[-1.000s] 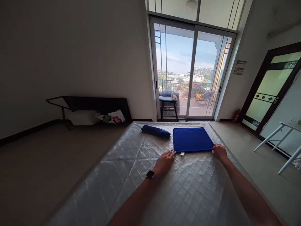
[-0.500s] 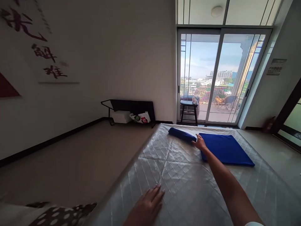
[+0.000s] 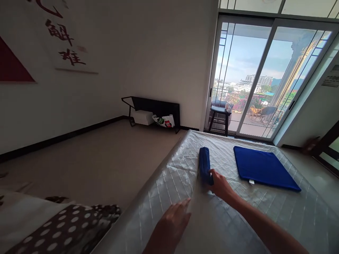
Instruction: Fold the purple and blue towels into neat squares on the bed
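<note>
A rolled-up blue cloth point(image 3: 204, 160) lies on the silvery quilted cover point(image 3: 182, 169), pointing away from me. My right hand point(image 3: 218, 183) grips its near end, with the thumb and fingers around it; that end is slightly blurred. Nearer to me, my left hand point(image 3: 173, 218) hovers over or rests on the cover, fingers stretched out and holding nothing; I cannot tell whether it touches. To the right, a flat blue square cloth point(image 3: 265, 167) with a small white tag point(image 3: 251, 182) on its near edge lies apart from both hands.
Brown polka-dot fabric point(image 3: 60, 229) sits at the lower left. Against the wall stands a low black rack point(image 3: 156, 106) with a white box point(image 3: 143, 117) and a printed bag point(image 3: 164, 121). Behind the bed are a glass sliding door point(image 3: 243, 77) and a dark stool point(image 3: 219, 111).
My right hand has drawn the blue roll away from the square cloth, toward me, and turned it lengthwise. My left hand has shifted slightly. The view has tilted and swung left.
</note>
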The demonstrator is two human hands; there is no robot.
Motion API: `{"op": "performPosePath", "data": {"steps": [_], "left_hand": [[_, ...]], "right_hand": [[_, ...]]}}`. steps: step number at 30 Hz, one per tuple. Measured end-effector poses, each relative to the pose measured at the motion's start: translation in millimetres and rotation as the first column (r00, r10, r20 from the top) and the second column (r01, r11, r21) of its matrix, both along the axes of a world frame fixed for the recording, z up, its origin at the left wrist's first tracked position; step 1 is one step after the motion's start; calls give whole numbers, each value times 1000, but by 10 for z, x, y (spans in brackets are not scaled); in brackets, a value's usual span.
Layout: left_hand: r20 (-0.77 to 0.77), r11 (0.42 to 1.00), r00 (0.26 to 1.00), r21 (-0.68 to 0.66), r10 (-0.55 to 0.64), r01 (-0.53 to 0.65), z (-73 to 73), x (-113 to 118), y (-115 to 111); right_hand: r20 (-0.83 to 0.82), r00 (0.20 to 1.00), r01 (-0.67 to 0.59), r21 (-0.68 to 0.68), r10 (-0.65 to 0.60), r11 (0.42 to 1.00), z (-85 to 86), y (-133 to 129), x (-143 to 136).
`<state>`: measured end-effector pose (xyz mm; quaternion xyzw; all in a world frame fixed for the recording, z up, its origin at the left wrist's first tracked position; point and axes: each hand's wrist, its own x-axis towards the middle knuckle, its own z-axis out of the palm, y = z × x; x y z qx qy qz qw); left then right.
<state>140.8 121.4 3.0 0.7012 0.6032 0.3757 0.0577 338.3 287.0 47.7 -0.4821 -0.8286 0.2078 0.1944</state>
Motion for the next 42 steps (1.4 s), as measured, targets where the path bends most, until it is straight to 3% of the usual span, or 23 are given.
{"op": "performPosePath", "data": {"steps": [2, 5, 11, 15, 19, 21, 23, 25, 28, 31, 36, 38, 42], "left_hand": [[161, 995, 987, -95, 3, 12, 10, 122, -65], [317, 983, 948, -166, -18, 75, -11, 274, -179], [445, 975, 895, -178, -39, 131, 30, 358, -269], [527, 952, 837, -155, -146, 263, 188, 334, -239], [585, 877, 763, -174, -274, 448, 282, 362, -233], [637, 825, 691, -150, -340, 544, 294, 419, -237], [714, 781, 606, -134, -351, 610, 315, 513, -251], [762, 770, 573, -159, -303, 618, 365, 637, -276], [748, 784, 613, -212, -255, 584, 470, 832, -305], [752, 750, 598, -219, -279, 624, 513, 966, -263], [804, 679, 524, -219, -281, 700, 338, 1020, -126], [795, 703, 545, -227, -266, 674, 249, 1016, -110], [692, 790, 681, -269, -240, 551, 176, 968, -120]], "right_hand": [[-151, 987, -66, -129, 46, 990, 10, -366, 43], [-349, 937, -153, -347, 24, 925, 75, -731, 109], [-575, 800, -294, -624, -171, 724, 153, -992, 136], [-633, 693, -287, -682, -346, 673, 144, -1155, 171], [-676, 599, -272, -676, -429, 685, 176, -1358, 294], [-700, 560, -267, -659, -444, 703, 210, -1453, 380], [-715, 537, -266, -647, -448, 714, 245, -1536, 472], [-719, 540, -268, -640, -438, 720, 272, -1604, 565], [-726, 556, -311, -633, -405, 709, 282, -1664, 717], [-742, 556, -339, -614, -374, 713, 225, -1656, 880], [-731, 585, -338, -613, -351, 714, 50, -1575, 1045], [-720, 608, -330, -613, -335, 718, 40, -1570, 1057], [-685, 666, -284, -599, -295, 749, 163, -1652, 1033]]}}
